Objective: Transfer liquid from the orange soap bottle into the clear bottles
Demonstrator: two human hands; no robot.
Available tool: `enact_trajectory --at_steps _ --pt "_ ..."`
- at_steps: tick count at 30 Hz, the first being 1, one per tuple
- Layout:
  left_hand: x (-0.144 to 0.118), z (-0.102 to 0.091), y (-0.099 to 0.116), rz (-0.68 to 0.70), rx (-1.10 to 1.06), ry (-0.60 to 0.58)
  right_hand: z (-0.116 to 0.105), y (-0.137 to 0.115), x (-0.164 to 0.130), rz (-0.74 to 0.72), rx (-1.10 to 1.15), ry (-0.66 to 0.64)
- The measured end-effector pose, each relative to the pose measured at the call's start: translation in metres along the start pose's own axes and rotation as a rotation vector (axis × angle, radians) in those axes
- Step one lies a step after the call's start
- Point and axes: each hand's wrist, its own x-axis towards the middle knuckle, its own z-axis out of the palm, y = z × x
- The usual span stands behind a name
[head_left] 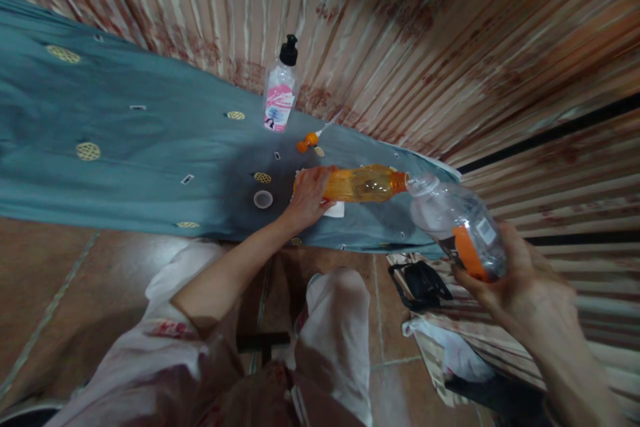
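Note:
My left hand [311,195] is closed around the lower part of an orange translucent bottle [367,184], whose uncapped neck points right. In my right hand [525,280] is a large clear plastic bottle [453,223] with an orange and black label, tilted so its mouth meets the orange bottle's neck. Whether liquid is passing between them I cannot tell. An orange pump top [307,141] with a clear tube lies behind the orange bottle. Left of my left hand sits a small white round cap [263,199]. A white piece [335,209] shows partly under the orange bottle.
A clear bottle with a black pump [281,97] and pink label stands at the back of the teal cloth [150,140]. Pleated curtains [390,33] hang behind and to the right. On the tiled floor are a black bag [420,282] and a white plastic bag [457,350].

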Motion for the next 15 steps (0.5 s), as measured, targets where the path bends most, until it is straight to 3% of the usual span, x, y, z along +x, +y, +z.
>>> enact_trajectory --at_steps 15 --pt "0.0002 0.0012 -0.0023 0.011 -0.006 -0.003 0.0027 0.0027 -0.0020 -0.011 -0.002 0.021"
